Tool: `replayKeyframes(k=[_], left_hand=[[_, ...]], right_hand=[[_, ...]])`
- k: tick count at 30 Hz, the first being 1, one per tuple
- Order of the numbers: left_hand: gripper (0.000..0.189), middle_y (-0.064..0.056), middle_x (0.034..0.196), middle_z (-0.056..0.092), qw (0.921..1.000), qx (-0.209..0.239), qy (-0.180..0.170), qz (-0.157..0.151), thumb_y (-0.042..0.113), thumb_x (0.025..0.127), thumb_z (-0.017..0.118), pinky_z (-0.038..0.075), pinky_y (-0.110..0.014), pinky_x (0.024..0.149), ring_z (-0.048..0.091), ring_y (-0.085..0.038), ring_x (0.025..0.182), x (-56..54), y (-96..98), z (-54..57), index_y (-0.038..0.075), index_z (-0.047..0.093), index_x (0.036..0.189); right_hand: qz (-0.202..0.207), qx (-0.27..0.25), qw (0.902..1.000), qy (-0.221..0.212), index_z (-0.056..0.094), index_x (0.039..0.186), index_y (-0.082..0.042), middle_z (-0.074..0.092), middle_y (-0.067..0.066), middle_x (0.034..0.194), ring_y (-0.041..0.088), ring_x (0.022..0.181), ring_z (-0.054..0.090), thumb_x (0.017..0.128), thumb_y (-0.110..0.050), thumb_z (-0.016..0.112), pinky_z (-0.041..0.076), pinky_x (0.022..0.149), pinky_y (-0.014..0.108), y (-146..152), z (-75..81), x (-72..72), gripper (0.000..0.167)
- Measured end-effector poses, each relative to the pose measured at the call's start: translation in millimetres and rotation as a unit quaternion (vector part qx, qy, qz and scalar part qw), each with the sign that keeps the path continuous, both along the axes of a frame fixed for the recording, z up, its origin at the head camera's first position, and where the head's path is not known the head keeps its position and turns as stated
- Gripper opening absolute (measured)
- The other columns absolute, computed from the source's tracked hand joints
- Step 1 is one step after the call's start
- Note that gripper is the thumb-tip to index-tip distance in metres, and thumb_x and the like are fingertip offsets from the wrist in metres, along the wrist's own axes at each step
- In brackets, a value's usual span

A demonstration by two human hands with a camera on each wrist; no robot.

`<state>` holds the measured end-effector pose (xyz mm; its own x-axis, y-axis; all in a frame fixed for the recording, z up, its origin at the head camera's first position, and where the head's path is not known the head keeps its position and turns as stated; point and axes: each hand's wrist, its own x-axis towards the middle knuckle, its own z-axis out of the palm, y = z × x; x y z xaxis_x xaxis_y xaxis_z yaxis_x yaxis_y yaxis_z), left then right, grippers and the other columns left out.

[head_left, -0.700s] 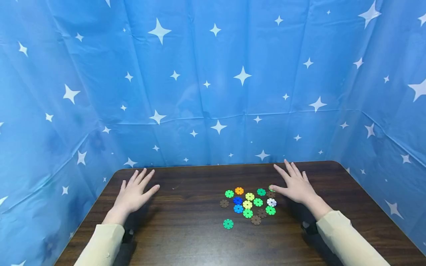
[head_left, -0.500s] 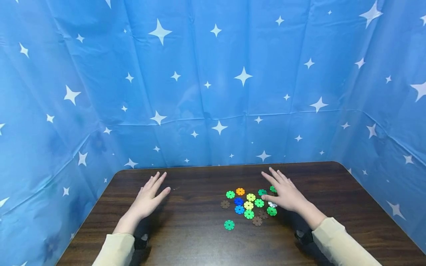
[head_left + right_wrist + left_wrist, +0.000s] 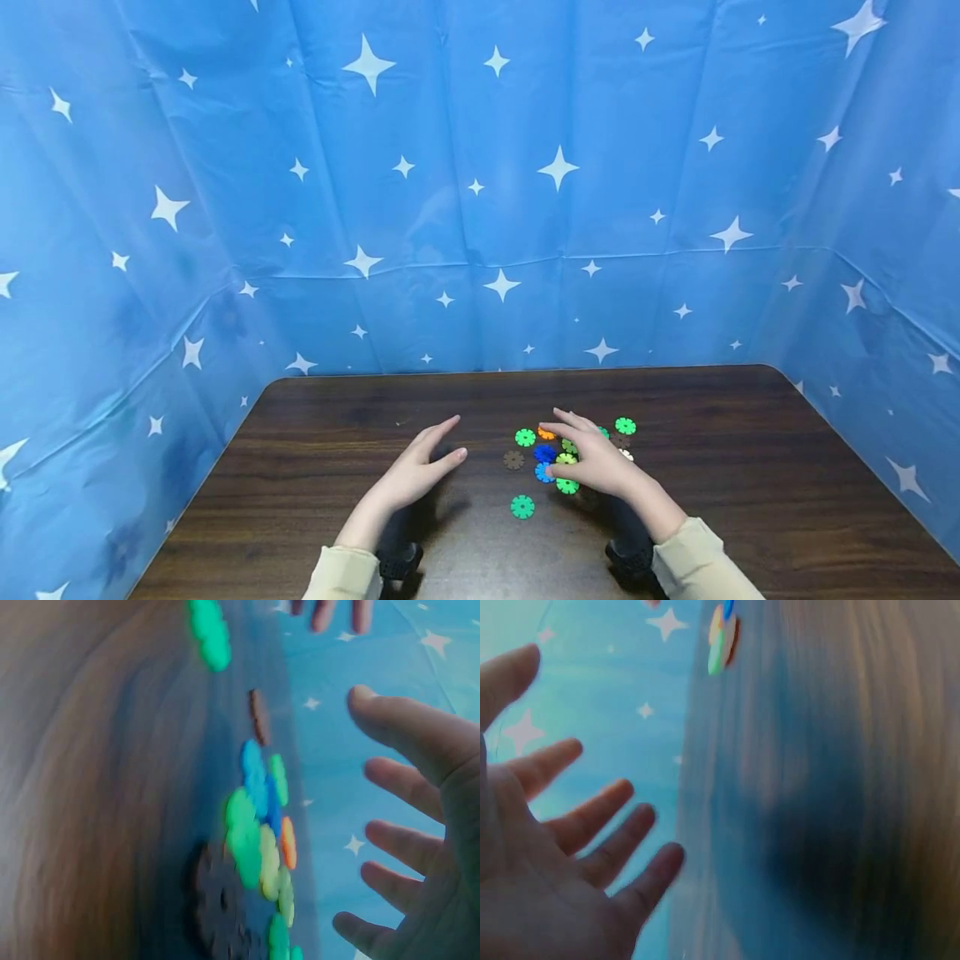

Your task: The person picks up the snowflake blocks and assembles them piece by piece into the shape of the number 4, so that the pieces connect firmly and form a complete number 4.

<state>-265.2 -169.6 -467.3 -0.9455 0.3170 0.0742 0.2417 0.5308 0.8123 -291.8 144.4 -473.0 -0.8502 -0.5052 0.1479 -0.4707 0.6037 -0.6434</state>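
Several notched plastic discs in mixed colours lie flat in a loose cluster on the dark wooden table. Over its right part hovers my right hand (image 3: pixel 596 460), fingers spread and holding nothing, hiding some discs. Near its thumb are a light blue disc (image 3: pixel 542 473) and a dark blue disc (image 3: pixel 544 452). A brown disc (image 3: pixel 214 900) shows large in the right wrist view. Left of the cluster, my left hand (image 3: pixel 412 475) hangs above the table with its fingers extended and nothing in them. Between the hands, nearer the front, lies a teal-green disc (image 3: pixel 522 507).
The brown wood-grain table (image 3: pixel 300 500) fills the lower part of the head view. A blue curtain (image 3: pixel 420 217) with white stars stands behind it and along both sides. One green disc (image 3: pixel 626 426) lies at the cluster's far right. Dark wrist cameras sit under both wrists.
Both hands have moved inward toward each other. My left hand has come right, nearer the cluster; my right hand has swept left over the discs. The head view has shifted slightly.
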Motion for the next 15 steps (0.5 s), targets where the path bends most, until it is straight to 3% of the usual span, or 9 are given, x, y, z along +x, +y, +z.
replayKeyframes(k=[5, 9, 15], left_hand=[[0.061, -0.024, 0.139, 0.044, 1.0, -0.003, -0.002, -0.001, 0.037, 0.096, 0.059, 0.038, -0.058, 0.098, 0.045, -0.042, 0.126, 1.2, 22.1, -5.7, 0.01, 0.04, 0.147], [0.05, -0.018, 0.12, 0.057, 1.0, -0.002, -0.01, 0.001, 0.032, 0.094, 0.064, 0.047, -0.05, 0.085, 0.056, -0.034, 0.106, 2.9, 37.5, -11.0, 0.005, 0.053, 0.135], [0.031, -0.003, 0.086, 0.054, 0.997, 0.05, -0.059, 0.0, 0.019, 0.089, 0.07, 0.039, -0.033, 0.063, 0.049, -0.018, 0.074, 6.8, 59.4, -18.3, 0.001, 0.061, 0.113]], right_hand=[[0.001, -0.034, 0.9994, -0.011, 0.059, 0.13, -0.003, 0.035, 0.023, 0.15, 0.047, 0.136, 0.027, 0.085, -0.022, 0.075, 0.036, 0.099, 0.063, -10.8, -4.7, -2.4, 0.052], [-0.024, -0.064, 0.997, -0.035, 0.063, 0.125, -0.004, 0.039, 0.024, 0.147, 0.046, 0.134, 0.032, 0.084, -0.02, 0.076, 0.038, 0.097, 0.061, -11.3, -11.8, -3.1, 0.046], [-0.05, -0.102, 0.9908, -0.074, 0.068, 0.118, -0.007, 0.042, 0.025, 0.144, 0.046, 0.134, 0.034, 0.083, -0.016, 0.076, 0.041, 0.096, 0.059, -6.7, -23.9, -4.3, 0.037]])
